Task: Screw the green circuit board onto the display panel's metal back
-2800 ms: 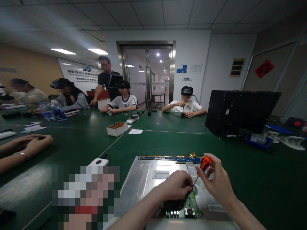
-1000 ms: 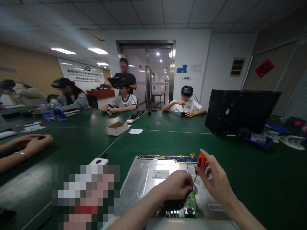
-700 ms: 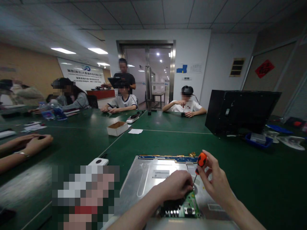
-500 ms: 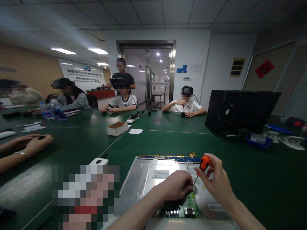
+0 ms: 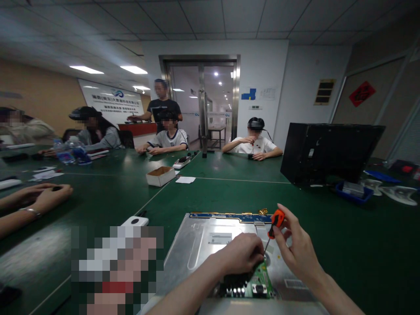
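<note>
A silver metal display panel point(image 5: 183, 245) lies flat in front of me, with a blue circuit strip point(image 5: 226, 216) along its far edge. On the panel is a green circuit board point(image 5: 262, 275), partly covered by my left arm. My right hand point(image 5: 295, 240) grips the orange and black handle of a screwdriver point(image 5: 276, 223), which tilts with its shaft running down to the board's far corner. Close beside the screwdriver's tip is my left hand point(image 5: 244, 253), its fingers curled together over the board. What those fingers pinch, if anything, is hidden.
A black monitor point(image 5: 328, 153) stands at the right beside a blue tray point(image 5: 354, 192). Further off are an open cardboard box point(image 5: 160, 176) and a power strip point(image 5: 182, 162). Another person's hands point(image 5: 49, 197) rest at the left. Several people are around the table.
My right hand has turned the screwdriver's handle slightly, its fingers shifting and the handle leaning a little left. My left hand stays put. The standing person has moved slightly left.
</note>
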`<action>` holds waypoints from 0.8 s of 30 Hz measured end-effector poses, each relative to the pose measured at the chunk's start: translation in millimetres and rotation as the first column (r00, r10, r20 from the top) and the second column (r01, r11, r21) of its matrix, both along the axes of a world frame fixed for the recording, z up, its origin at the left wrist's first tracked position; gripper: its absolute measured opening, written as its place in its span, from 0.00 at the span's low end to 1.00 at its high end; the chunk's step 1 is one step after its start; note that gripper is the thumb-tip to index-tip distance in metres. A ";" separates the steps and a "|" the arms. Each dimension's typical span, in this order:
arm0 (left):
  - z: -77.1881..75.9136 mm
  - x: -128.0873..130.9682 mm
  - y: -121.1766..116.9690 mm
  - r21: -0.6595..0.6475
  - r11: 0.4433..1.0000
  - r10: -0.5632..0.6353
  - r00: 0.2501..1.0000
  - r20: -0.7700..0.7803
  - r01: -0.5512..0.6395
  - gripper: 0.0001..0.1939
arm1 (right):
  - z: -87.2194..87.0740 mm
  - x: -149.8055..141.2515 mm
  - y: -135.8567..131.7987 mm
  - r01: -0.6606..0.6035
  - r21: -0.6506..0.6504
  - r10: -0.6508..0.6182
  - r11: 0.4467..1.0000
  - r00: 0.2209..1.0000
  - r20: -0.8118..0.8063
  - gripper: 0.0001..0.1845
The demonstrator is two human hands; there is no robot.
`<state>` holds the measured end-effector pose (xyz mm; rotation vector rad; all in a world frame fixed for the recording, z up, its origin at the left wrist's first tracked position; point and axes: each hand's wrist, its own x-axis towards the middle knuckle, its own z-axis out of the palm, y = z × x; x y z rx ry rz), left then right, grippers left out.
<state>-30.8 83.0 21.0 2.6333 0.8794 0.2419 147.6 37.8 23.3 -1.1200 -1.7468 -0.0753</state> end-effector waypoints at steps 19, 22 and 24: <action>1.1 1.3 -0.1 0.103 0.993 -0.059 0.998 -0.036 0.062 0.03 | 5.0 -3.9 -3.0 -0.019 0.023 0.018 1.000 1.000 0.014 0.26; -0.8 1.4 1.1 0.103 0.993 -0.059 0.998 -0.030 0.062 0.03 | 1.6 -2.6 -1.1 0.019 0.049 -0.020 0.999 1.000 0.018 0.24; -2.4 1.4 2.0 0.099 0.993 -0.059 0.998 -0.029 0.062 0.03 | 1.5 -2.1 0.4 0.032 0.070 -0.033 0.997 0.999 0.022 0.24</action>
